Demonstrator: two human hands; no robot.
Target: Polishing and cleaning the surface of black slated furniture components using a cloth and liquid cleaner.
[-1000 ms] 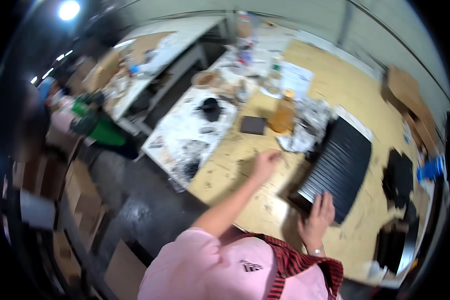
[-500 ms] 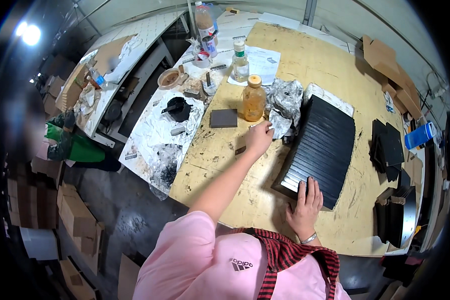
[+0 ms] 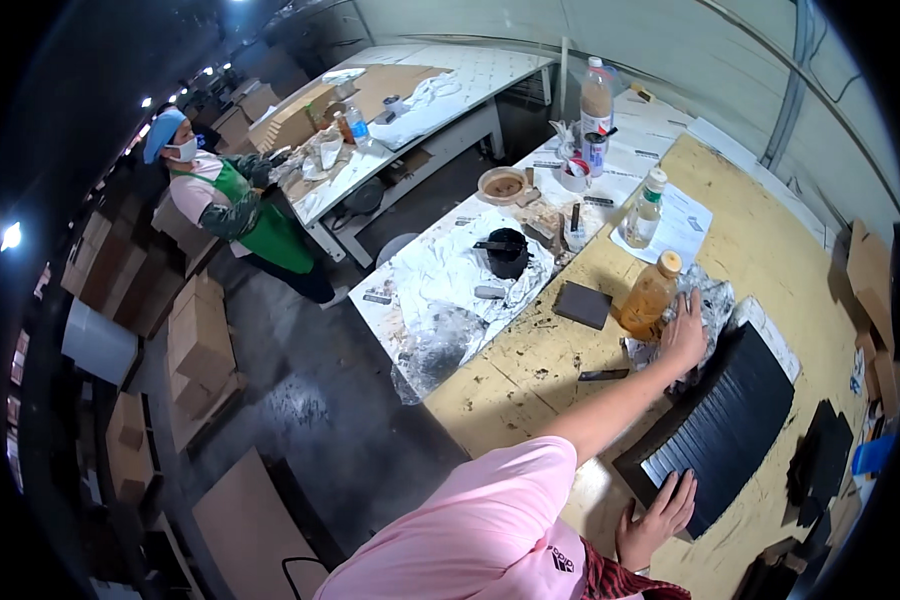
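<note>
a: where is the left hand (image 3: 684,335)?
b: it reaches across the yellow table (image 3: 515,388), fingers down on the crumpled cloth (image 3: 717,300), which is grey and stained with black. i cannot tell whether the fingers grip it or only rest there.

a: and the right hand (image 3: 658,515)?
b: it lies on the near end of the black ridged stack (image 3: 730,430), fingers spread over the top. it is loose, clasping nothing.

a: how does the stack sit?
b: slantwise on the table, to the right of the left forearm, with the cloth just beyond its left side. a white slab (image 3: 772,335) shows along its far end.

a: what stands near the left hand?
b: an amber bottle (image 3: 646,298) with a pale cap, upright, just left of the cloth. a dark flat block (image 3: 582,305) lies left of that, and a thin dark strip (image 3: 603,375) lies nearer the person. farther back, a clear bottle (image 3: 644,210) with a green label stands by a paper sheet (image 3: 684,222).

a: anything else?
b: some dark flat pieces (image 3: 820,455) lie right of the stack. well off to the left, a co-worker in a green apron (image 3: 275,235) stands at another table (image 3: 450,130).
</note>
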